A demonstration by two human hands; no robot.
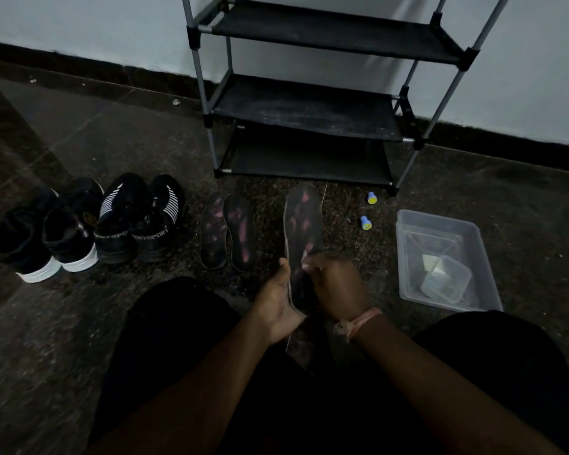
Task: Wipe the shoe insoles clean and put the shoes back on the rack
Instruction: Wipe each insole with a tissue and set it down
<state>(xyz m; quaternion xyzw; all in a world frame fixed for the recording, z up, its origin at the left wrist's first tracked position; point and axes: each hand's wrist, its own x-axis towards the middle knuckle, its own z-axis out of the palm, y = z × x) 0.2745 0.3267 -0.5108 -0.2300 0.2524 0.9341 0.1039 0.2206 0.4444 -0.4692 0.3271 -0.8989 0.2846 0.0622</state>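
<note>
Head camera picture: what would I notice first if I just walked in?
First, the two hands in the middle: the left hand holds a dark insole with pink patches while the right hand presses on it. Two more insoles lie on the floor just left, with four dark shoes beyond. Behind stands the shoe rack, no shoes on its shelves.

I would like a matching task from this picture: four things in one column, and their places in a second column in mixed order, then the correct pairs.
Things:
1. shoes
2. held insole
3. clear plastic tub
4. shoe rack

Places:
A. against the wall
B. on the floor at the right
C. in both hands, left hand and right hand
D. on the floor at the left

Pairs: 1-D, 2-C, 3-B, 4-A
</note>
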